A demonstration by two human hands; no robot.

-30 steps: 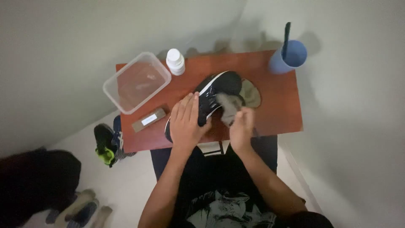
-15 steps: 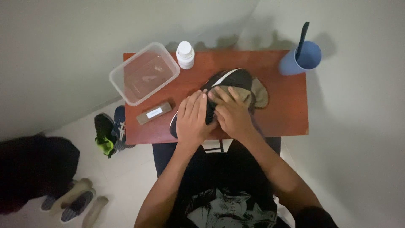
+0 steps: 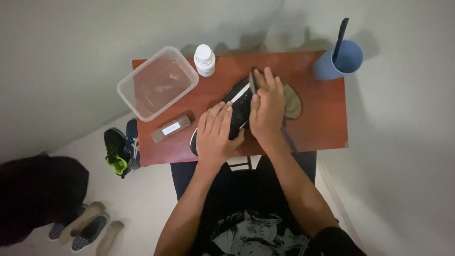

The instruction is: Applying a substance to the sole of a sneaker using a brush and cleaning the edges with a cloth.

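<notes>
A black sneaker (image 3: 240, 105) with a white sole edge lies on a small reddish-brown table (image 3: 313, 118). My left hand (image 3: 216, 134) clasps its heel end and pins it down. My right hand (image 3: 267, 107) lies flat over the toe half, pressing a grey-olive cloth (image 3: 292, 100) against the shoe. Most of the cloth is hidden under that hand; one end sticks out to the right.
On the table stand a clear plastic tub (image 3: 157, 83) holding water, a white bottle (image 3: 204, 60), a small brown block (image 3: 170, 129) and a blue cup (image 3: 337, 61) with a dark handle in it. A black-and-green sneaker (image 3: 119, 151) and insoles (image 3: 90, 226) lie on the floor.
My right hand has slid from the near side of the shoe up over its toe with the cloth. My left hand has stayed on the heel.
</notes>
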